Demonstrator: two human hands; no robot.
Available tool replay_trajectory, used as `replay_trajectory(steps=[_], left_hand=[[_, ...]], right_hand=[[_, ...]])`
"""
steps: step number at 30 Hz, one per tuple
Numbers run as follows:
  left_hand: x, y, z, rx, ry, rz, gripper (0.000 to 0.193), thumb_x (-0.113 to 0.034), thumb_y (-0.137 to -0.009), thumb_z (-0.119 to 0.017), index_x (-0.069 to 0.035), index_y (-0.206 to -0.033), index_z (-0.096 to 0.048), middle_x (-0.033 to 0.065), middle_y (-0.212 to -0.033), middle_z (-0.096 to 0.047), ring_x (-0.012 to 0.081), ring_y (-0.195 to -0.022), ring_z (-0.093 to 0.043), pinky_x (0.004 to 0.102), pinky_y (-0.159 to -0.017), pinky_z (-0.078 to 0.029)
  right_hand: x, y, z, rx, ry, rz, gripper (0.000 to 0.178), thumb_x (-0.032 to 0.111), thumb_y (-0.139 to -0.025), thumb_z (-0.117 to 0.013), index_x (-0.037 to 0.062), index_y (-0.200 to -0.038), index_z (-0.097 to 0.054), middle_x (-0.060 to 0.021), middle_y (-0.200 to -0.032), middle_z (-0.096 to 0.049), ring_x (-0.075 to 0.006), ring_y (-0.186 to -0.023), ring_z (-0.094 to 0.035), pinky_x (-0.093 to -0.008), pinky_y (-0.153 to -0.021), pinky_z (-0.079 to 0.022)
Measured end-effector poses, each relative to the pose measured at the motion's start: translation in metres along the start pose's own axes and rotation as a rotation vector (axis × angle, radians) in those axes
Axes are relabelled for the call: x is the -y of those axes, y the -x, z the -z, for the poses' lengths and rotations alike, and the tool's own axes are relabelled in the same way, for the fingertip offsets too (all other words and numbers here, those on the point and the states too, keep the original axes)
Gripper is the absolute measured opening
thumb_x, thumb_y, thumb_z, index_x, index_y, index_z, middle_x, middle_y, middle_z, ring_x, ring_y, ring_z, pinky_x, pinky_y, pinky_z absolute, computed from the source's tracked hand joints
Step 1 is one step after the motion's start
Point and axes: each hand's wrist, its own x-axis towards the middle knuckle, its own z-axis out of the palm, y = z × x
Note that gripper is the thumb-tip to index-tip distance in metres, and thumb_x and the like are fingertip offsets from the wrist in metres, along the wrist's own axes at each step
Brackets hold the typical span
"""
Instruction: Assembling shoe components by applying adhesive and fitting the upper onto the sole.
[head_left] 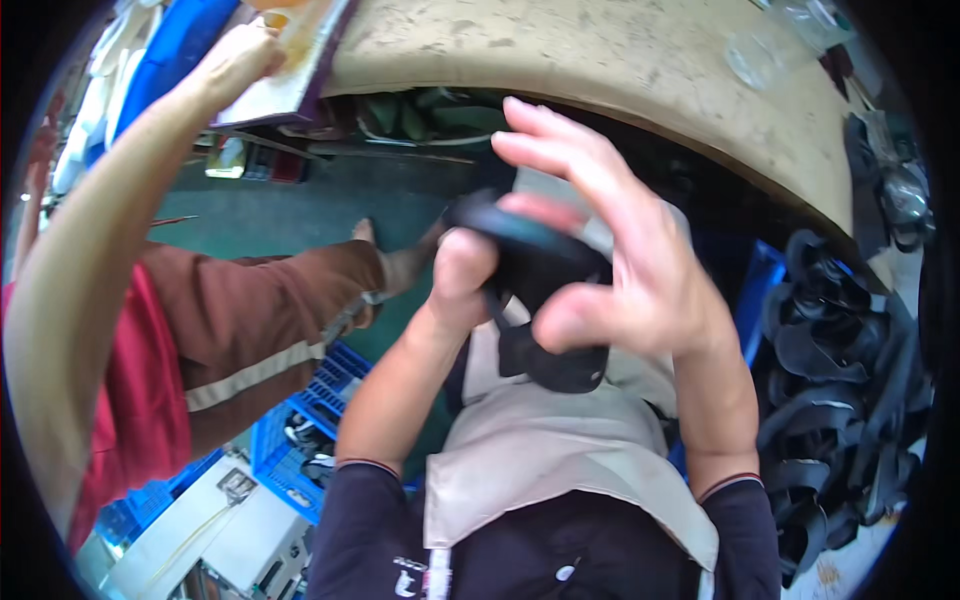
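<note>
A black sandal (553,268), blurred by motion, is held in front of my apron, above my lap. My left hand (463,275) is closed on its left side, the thumb on top and the other fingers mostly hidden behind it. At the sandal's right side is my right hand (640,250), its fingers stretched out and spread and its thumb apart from them, in front of the sandal's lower part. Whether that thumb touches it, I cannot tell. A strap part of the sandal hangs down toward the apron (560,455).
A worn tan tabletop (600,50) spans the far side. Many black sandals (825,370) are piled at my right, beside a blue crate edge (765,285). At left, a co-worker's arm (130,200) reaches to a purple-edged board (310,70). Blue crates (290,450) and a white machine (235,535) stand lower left.
</note>
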Motion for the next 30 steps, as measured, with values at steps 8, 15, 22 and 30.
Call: replay_trajectory(steps=[8, 15, 22, 30], left_hand=[[0.067, -0.014, -0.033, -0.145, -0.025, 0.106, 0.045, -0.038, -0.106, -0.052, 0.001, -0.124, -0.067, 0.0089, -0.108, -0.071, 0.0193, -0.098, -0.066, 0.0308, -0.087, -0.053], [0.092, -0.001, -0.037, -0.392, -0.502, 0.128, 0.030, -0.015, -0.097, -0.068, 0.002, -0.122, -0.068, 0.0063, -0.099, -0.071, 0.0142, -0.084, -0.065, 0.0240, -0.076, -0.052], [0.122, 0.018, -0.011, -0.512, 0.041, 0.159, 0.023, -0.007, -0.092, -0.073, 0.003, -0.112, -0.071, 0.0049, -0.093, -0.070, 0.0103, -0.074, -0.060, 0.0209, -0.069, -0.049], [0.109, 0.001, 0.002, -0.444, -0.464, -0.073, 0.011, -0.003, -0.092, -0.072, 0.001, -0.101, -0.070, 0.0032, -0.086, -0.068, 0.0074, -0.074, -0.059, 0.0192, -0.068, -0.048]], right_hand=[[-0.046, 0.077, 0.062, 0.176, -0.036, -0.549, 0.029, 0.015, -0.094, -0.064, -0.0022, -0.117, -0.064, -0.0119, -0.109, -0.068, -0.0193, -0.094, -0.061, -0.0292, -0.083, -0.050], [-0.077, 0.103, 0.063, -0.037, -0.207, -0.674, 0.022, 0.011, -0.093, -0.064, -0.0020, -0.111, -0.065, -0.0064, -0.094, -0.067, -0.0115, -0.081, -0.057, -0.0247, -0.076, -0.047], [-0.099, 0.102, 0.036, -0.064, -0.237, -0.635, 0.024, 0.013, -0.093, -0.063, -0.0022, -0.112, -0.065, -0.0061, -0.094, -0.067, -0.0130, -0.079, -0.057, -0.0256, -0.074, -0.047], [-0.108, 0.103, 0.022, -0.079, -0.190, -0.631, 0.028, 0.015, -0.093, -0.063, -0.0017, -0.115, -0.066, -0.0063, -0.096, -0.068, -0.0144, -0.081, -0.059, -0.0259, -0.077, -0.047]])
